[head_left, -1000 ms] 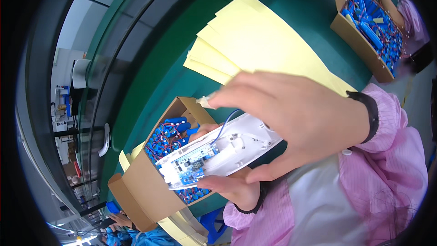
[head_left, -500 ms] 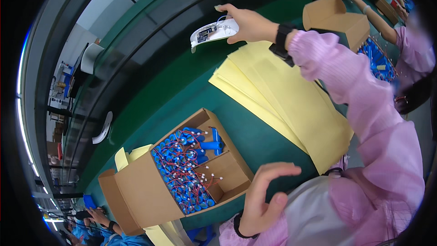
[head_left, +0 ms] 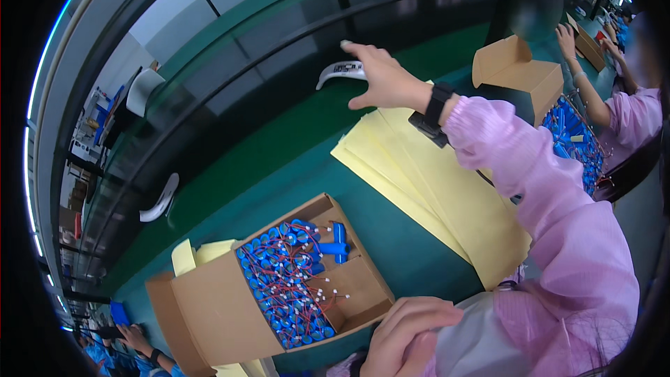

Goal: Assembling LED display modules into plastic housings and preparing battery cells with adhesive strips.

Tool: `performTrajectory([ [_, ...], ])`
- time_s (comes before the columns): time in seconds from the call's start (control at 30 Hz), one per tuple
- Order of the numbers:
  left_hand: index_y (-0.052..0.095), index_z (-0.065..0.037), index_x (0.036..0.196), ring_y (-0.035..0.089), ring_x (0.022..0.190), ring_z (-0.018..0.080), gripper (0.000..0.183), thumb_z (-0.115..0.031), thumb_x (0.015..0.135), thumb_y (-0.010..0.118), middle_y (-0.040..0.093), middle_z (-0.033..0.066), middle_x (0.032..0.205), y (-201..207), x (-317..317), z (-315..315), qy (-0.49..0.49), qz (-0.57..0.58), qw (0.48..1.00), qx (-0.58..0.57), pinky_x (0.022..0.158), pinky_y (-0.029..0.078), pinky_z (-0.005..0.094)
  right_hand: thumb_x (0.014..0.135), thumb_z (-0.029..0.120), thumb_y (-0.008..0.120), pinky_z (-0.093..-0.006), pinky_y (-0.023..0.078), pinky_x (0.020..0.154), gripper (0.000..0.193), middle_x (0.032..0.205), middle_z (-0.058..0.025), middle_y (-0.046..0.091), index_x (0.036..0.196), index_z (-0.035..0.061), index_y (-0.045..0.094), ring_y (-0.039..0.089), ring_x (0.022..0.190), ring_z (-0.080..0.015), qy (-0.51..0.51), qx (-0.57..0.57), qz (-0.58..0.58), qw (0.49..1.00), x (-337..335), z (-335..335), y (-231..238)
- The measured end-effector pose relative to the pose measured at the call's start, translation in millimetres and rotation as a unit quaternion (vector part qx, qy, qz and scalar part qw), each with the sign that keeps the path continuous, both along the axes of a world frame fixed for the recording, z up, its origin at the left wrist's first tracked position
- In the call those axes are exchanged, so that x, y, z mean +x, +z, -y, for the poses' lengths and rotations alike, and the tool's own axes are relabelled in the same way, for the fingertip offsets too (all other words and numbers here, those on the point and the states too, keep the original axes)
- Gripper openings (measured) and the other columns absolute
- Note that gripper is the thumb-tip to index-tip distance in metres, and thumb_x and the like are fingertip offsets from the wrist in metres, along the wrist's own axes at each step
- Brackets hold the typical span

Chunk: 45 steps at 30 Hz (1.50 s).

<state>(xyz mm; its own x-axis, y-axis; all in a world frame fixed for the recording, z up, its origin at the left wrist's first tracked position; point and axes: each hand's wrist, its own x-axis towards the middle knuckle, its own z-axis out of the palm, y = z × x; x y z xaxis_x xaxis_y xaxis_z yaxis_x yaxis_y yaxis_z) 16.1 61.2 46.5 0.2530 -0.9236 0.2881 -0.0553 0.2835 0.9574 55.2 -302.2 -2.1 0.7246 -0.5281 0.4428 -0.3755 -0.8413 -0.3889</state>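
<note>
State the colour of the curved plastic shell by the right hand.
White; the curved plastic shell shows best in the head view.

1. Your right hand hides 1 end of the white shell; whether you grip it cannot be told.
2. The lower edge cuts off your left hand.
3. Your right sleeve covers part of the yellow sheets.
4. Tangled red wires partly hide your blue cells.
5. Things on the far-left shelves are too small to identify.
</note>
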Motion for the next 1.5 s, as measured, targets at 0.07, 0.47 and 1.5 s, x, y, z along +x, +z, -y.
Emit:
performTrajectory([
  [0.07, 0.053, 0.000, 0.117, 0.059, 0.098, 0.0376, 0.033, -0.025, 0.097, 0.047, 0.065, 0.0212, 0.105, -1, -8, -10, 0.088, 0.027, 0.990, -0.111, 0.090, 0.045, 0.0463, 0.064, 0.021, 0.082, -0.0360, 0.047, 0.091, 0.072, 0.113, -0.0185, 0.061, 0.126, 0.0005, 0.051, 0.059, 0.106, -0.0294, 0.195, 0.094, -0.004, 0.976, -6, -38, 23],
  [0.47, 0.039, -0.016, 0.067, 0.035, 0.057, 0.0201, 0.049, -0.058, 0.092, 0.040, 0.040, -0.0006, 0.065, 6, -52, -79, 0.119, -0.252, 0.888, -0.366, 0.082, 0.045, 0.0468, 0.073, 0.008, 0.070, -0.0407, 0.051, 0.073, 0.030, 0.086, -0.0137, 0.067, 0.097, -0.0018, 0.056, 0.065, 0.083, -0.0327, 0.340, 0.047, -0.079, 0.936, -26, -168, 24],
  [1.5, 0.042, -0.006, 0.108, 0.063, 0.086, 0.0290, 0.025, -0.030, 0.103, 0.036, 0.055, 0.0147, 0.098, -37, -61, 79, 0.107, -0.230, 0.954, 0.158, 0.067, 0.056, 0.0415, 0.069, 0.016, 0.081, -0.0376, 0.048, 0.079, 0.068, 0.105, -0.0115, 0.061, 0.126, 0.0073, 0.044, 0.061, 0.098, -0.0287, 0.135, 0.236, -0.112, 0.956, -260, -164, 54],
])
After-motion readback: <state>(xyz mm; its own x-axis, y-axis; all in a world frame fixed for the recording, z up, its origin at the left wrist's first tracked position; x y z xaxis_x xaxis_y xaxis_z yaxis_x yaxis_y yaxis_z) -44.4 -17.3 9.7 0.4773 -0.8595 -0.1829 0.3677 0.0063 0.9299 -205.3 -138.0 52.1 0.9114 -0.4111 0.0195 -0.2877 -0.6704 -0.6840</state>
